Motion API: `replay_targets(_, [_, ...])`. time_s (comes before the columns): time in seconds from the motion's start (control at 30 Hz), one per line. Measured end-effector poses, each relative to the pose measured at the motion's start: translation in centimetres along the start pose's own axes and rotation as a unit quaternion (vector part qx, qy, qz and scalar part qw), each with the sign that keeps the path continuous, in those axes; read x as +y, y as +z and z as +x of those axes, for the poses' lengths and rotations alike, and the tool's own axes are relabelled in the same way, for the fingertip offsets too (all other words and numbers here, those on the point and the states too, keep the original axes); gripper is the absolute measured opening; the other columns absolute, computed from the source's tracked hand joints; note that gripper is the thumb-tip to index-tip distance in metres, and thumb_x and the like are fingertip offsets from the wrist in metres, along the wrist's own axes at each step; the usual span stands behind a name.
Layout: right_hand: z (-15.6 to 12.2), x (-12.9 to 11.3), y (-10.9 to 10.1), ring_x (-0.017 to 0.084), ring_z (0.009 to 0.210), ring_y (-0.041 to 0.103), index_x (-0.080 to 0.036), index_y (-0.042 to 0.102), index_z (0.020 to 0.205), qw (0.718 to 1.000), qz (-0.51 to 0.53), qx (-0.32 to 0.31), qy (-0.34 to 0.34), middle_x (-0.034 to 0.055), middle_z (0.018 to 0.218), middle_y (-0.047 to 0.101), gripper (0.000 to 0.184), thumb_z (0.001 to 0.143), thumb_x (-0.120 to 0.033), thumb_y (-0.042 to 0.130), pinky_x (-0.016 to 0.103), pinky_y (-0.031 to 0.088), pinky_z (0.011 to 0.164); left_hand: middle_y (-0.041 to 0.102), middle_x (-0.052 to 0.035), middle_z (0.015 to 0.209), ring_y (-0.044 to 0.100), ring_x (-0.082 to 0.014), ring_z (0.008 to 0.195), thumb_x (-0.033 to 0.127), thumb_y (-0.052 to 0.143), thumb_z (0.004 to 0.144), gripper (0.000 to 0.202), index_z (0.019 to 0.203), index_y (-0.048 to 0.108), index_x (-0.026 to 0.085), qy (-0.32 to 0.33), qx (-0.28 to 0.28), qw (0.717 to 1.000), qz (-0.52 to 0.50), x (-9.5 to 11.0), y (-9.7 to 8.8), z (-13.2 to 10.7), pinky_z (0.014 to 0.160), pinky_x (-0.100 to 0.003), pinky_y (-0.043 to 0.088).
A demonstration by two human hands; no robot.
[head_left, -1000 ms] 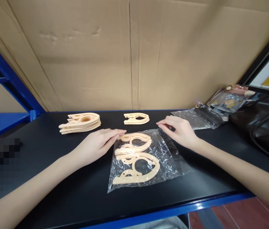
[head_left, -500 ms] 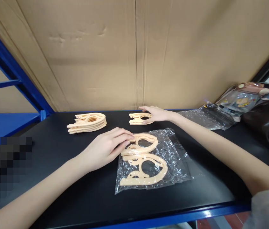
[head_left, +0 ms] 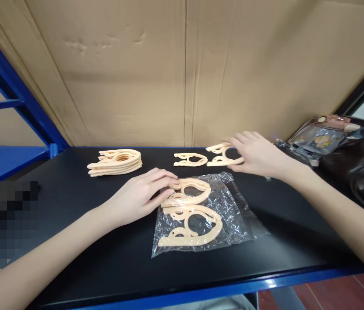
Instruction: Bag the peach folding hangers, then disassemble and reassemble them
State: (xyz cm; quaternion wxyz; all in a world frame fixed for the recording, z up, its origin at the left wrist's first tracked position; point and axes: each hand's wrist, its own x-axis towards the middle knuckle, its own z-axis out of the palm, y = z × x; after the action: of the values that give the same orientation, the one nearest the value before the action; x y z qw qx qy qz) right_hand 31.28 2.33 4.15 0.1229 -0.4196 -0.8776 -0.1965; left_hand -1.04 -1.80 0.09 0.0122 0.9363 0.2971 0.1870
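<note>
My left hand (head_left: pixel 149 189) has its thumb and fingers closed on the left edge of a clear plastic bag (head_left: pixel 236 215). In the bag lie two beige folded travel hangers (head_left: pixel 212 232), side by side. Behind it, my right hand (head_left: pixel 253 153) grips a beige folded hanger (head_left: pixel 219 162) by its rounded end, just above the black tabletop. Left of that one, another folded hanger (head_left: pixel 182 163) lies on the table. A stack of several such hangers (head_left: pixel 114 165) sits farther left, apart from both hands.
Cardboard (head_left: pixel 130 99) stands behind the black table (head_left: pixel 104 267), which has a blue front edge. Blue metal framing (head_left: pixel 17 86) rises at the left. Plastic packages (head_left: pixel 324 137) and a dark brown leather-like item (head_left: pixel 359 168) lie at the right.
My right hand has moved right from the back hanger and now holds a folded hanger, while another stays lying there. My left hand keeps its place on the bag.
</note>
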Motion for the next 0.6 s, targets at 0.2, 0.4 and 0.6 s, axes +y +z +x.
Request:
replay_targets(0.2, [-7.4,1.2,-3.1,0.033,0.098,0.063,-0.019,0.042,0.137,0.99,0.039,-0.066,0.117,0.0135,0.114,0.065,0.07,0.076,-0.043,0.067,0.047,0.051,0.082,0.042,-0.0022,0.15,0.04,-0.024,0.135,0.044,0.041,0.098,0.046,0.142,0.042,0.032,-0.024,-0.067,0.997,-0.024,0.4,0.4,0.0,0.112,-0.04,0.033])
replay_targets(0.4, [-8.9,0.1,-3.6,0.028,0.11,0.062,-0.029,0.038,0.139,0.951,0.241,-0.181,0.072,0.0089,0.128,0.06,0.078,0.071,-0.039,0.075,0.037,0.055,0.086,0.027,0.001,0.157,0.022,-0.0245,0.145,0.046,0.041,0.098,0.055,0.15,0.025,0.037,-0.012,-0.13,0.991,-0.04,0.3,1.3,0.1,0.117,-0.045,0.023])
replay_targets(0.6, [-8.6,-1.9,-3.1,0.027,0.12,0.055,-0.03,0.037,0.139,0.934,0.3,-0.193,0.028,0.0061,0.135,0.055,0.075,0.073,-0.035,0.072,0.036,0.05,0.094,0.022,0.0009,0.159,0.021,-0.0254,0.145,0.048,0.039,0.098,0.055,0.15,0.026,0.035,-0.021,-0.145,0.989,-0.023,0.3,1.4,0.3,0.117,-0.046,0.023])
